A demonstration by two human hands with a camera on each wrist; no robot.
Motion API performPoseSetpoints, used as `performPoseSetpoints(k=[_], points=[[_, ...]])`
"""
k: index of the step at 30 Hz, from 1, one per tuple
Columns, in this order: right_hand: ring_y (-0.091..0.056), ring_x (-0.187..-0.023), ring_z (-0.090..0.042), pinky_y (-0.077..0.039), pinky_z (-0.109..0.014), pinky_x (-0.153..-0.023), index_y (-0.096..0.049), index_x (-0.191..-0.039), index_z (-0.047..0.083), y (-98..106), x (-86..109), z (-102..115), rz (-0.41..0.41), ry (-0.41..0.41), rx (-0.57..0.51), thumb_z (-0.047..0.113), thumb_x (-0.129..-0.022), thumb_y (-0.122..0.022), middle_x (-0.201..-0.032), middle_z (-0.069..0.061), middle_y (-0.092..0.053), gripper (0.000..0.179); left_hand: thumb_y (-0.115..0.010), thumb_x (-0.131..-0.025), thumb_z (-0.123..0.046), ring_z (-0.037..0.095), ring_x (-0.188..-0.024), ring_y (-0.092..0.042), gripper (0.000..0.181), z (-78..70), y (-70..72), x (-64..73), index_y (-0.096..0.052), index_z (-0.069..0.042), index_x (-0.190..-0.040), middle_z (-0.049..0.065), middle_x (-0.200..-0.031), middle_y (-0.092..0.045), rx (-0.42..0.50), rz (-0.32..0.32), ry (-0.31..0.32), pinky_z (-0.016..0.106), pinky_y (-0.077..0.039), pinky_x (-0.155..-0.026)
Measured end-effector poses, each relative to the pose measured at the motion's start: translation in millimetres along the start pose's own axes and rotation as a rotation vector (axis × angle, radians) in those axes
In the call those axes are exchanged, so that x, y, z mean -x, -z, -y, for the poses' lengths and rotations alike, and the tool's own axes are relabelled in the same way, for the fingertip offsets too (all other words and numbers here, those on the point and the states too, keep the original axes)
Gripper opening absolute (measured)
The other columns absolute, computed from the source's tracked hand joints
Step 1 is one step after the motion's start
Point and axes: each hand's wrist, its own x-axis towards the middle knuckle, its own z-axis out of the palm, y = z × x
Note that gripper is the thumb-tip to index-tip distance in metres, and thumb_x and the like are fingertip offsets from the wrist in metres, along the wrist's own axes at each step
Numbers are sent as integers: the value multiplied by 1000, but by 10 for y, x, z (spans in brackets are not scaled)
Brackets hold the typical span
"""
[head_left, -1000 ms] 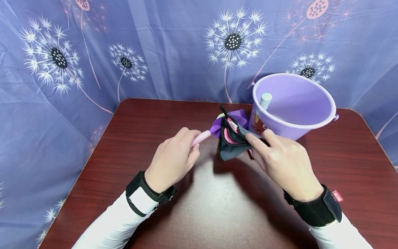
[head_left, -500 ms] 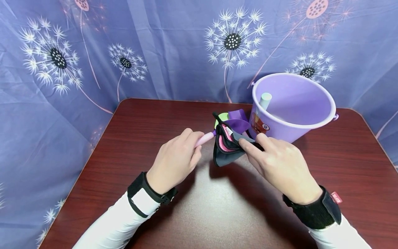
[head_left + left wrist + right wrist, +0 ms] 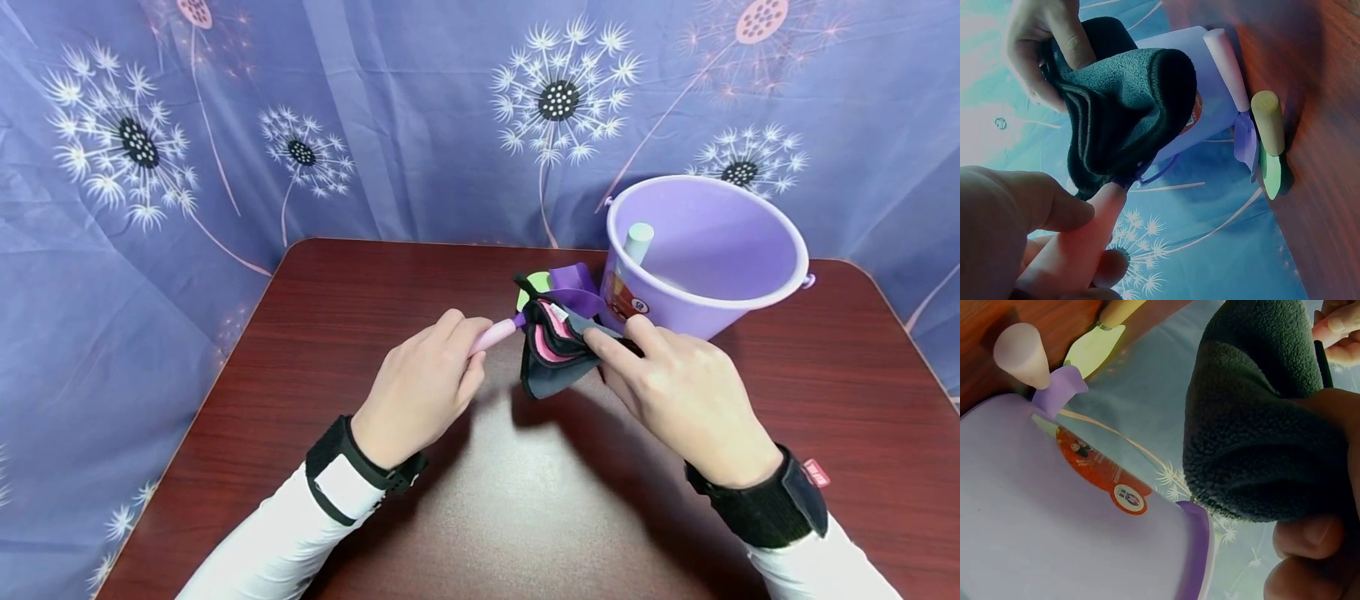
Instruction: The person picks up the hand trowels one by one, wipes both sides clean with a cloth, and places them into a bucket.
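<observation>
At eight o'clock from the bucket (image 3: 712,242), left hand (image 3: 416,383) clamps tool (image 3: 495,335), right hand (image 3: 682,392) pinches cloth (image 3: 551,379) over its far end — wiping, likely; next stroke wants steady grip.

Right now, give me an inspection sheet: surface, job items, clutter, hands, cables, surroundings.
Surface: dark red wood-grain table, glare towards the near side.
Job items: pink-handled tool, head hidden by the dark cloth, which shows pink inside.
Clutter: purple bucket with a pale green rod inside; purple-bladed tool and green-bladed tool by the bucket.
Hands: left hand grips the pink handle; right hand holds the cloth.
Cables: nothing seen.
Surroundings: blue curtain with dandelion print behind the table.
</observation>
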Motion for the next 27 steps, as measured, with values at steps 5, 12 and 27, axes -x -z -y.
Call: performPoseSetpoints(k=[5, 12, 27], points=[[-30, -49, -17, -31, -36, -39, -68, -120, 8, -4, 40, -54, 15, -41, 21, 18, -90, -56, -80, -9, -45, 33, -57, -92, -13, 12, -63, -41, 23, 9, 27, -4, -62, -8, -113, -2, -83, -45, -4, -7, 4, 29, -39, -51], [-31, -47, -17, -29, -36, -37, -68, -120, 11, -35, 101, -128, 11, -112, 43, 26, -91, -59, -78, -5, -42, 34, -57, -91, -11, 12, -62, -43, 24, 23, 56, -6, -63, -8, -114, -1, -83, -48, -2, -35, 10, 30, -40, -50], [-32, -43, -19, -25, -37, -35, -68, -121, 14, -65, 211, -234, 14, -219, 89, 21, -93, -48, -76, -5, -42, 35, -56, -90, -10, 12, -57, -41, 27, 57, 120, -17, -63, -9, -115, -2, -82, -46, 21, -70, 40, 29, -38, -45]])
